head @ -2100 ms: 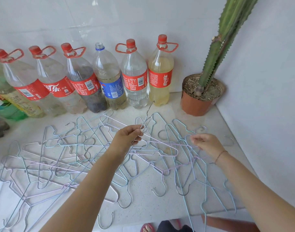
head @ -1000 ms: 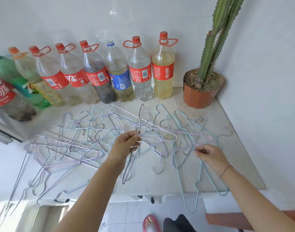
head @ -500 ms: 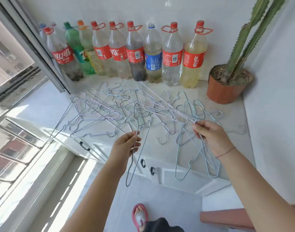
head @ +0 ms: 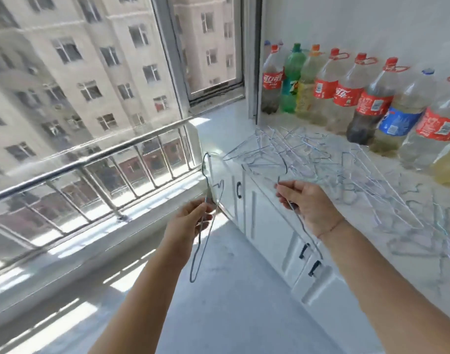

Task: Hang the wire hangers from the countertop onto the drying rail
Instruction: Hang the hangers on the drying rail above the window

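Note:
My left hand [head: 190, 221] grips a thin wire hanger [head: 203, 236] by its neck, the hook up and the body hanging over the floor. My right hand [head: 308, 203] holds a second wire hanger [head: 285, 166] near its hook, in front of the cabinet. A tangled pile of several pale wire hangers [head: 346, 175] lies on the speckled countertop [head: 408, 218] at the right. A steel rail [head: 91, 157] runs along the window at the left, ahead of my left hand and apart from it.
A row of large plastic bottles [head: 346, 98] lines the back wall on the countertop. White cabinet doors with dark handles [head: 270, 221] stand below it. A glass window with a barred guard [head: 65, 200] fills the left; the grey floor [head: 231, 290] lies below.
Both hands have lifted a hanger each off the countertop pile. My view has swung left from the countertop toward the window and rail.

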